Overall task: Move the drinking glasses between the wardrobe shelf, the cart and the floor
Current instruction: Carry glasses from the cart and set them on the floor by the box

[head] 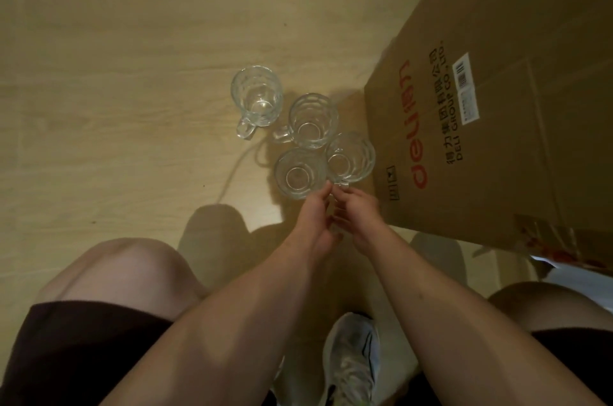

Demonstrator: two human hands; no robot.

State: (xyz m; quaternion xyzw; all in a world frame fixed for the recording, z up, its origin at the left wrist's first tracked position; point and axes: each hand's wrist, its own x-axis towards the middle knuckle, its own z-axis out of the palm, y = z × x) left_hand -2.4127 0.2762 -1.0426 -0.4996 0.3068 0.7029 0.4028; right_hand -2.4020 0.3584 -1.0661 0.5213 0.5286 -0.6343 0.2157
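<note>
Crouched low, the person has both hands together at the near pair of mugs: the left hand (313,216) seems to pinch the handle of the near-left glass (300,173), the right hand (356,213) that of the near-right glass (351,157), though whether either grip is closed I cannot tell. All four glasses stand upright on the wooden floor (116,90), the far-left glass (257,97) and the middle glass (312,120) beyond, beside a cardboard box (497,90). It looks like either a set-down or a pick-up, and the next move needs firm handle grips and a straight lift so the touching mugs don't knock together.

Dim yellowish light, soft focus, shadows falling left across floor (116,74), wide-angle edge bending
</note>
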